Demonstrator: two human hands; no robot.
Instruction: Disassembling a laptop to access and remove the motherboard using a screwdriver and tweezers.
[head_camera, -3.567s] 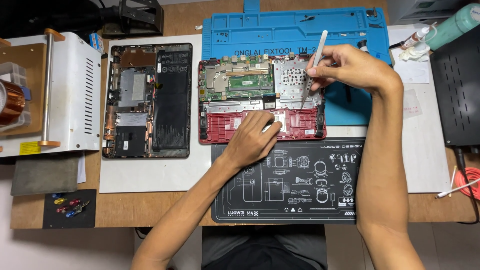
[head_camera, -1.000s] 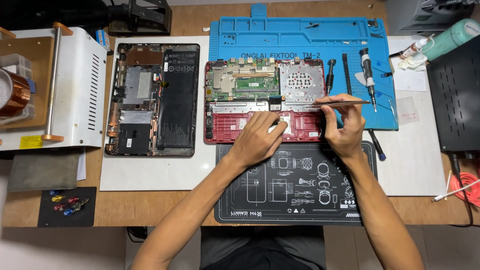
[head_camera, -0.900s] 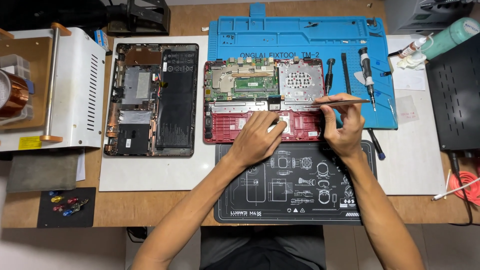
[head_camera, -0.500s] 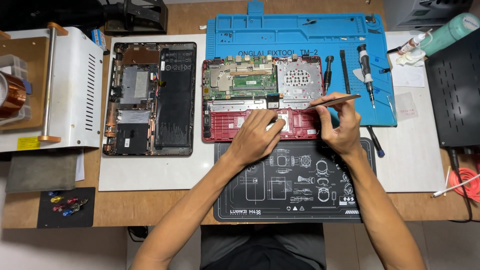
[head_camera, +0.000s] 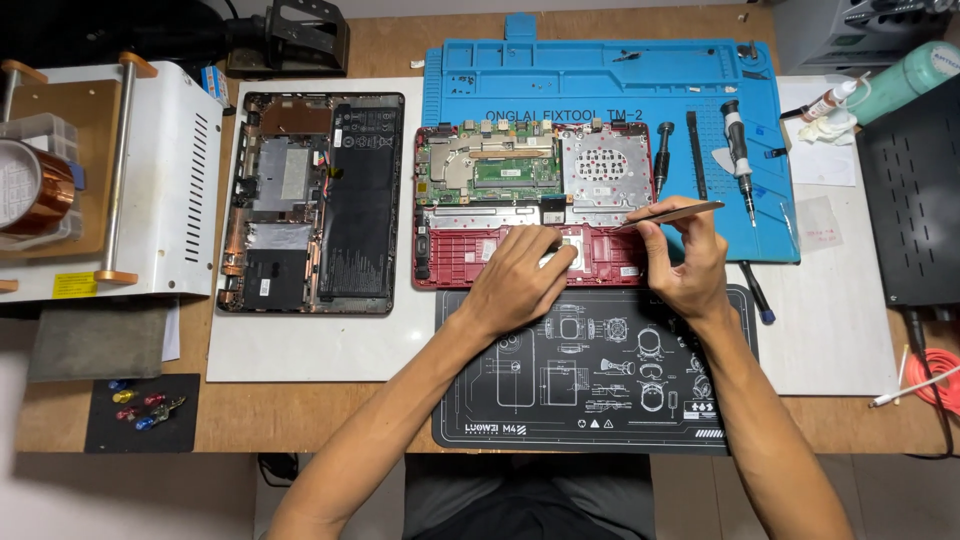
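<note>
An opened red laptop chassis (head_camera: 450, 262) lies in the middle of the bench, its green circuit board (head_camera: 490, 167) and metal plate exposed. My left hand (head_camera: 520, 280) rests flat on the chassis's lower half, fingertips near a small silver part. My right hand (head_camera: 680, 262) sits at the chassis's right edge and pinches metal tweezers (head_camera: 672, 213), held nearly level with the tips pointing left over the chassis.
A second opened laptop base (head_camera: 315, 200) lies to the left on a white board. A blue silicone mat (head_camera: 600, 75) holds screwdrivers (head_camera: 738, 150). A black work mat (head_camera: 590, 385) lies in front. A white machine (head_camera: 150, 160) stands left, black equipment (head_camera: 915, 200) right.
Earlier my right hand held the tweezers upright above the chassis; it has come down to the right edge with the tweezers level. My left hand has hardly moved.
</note>
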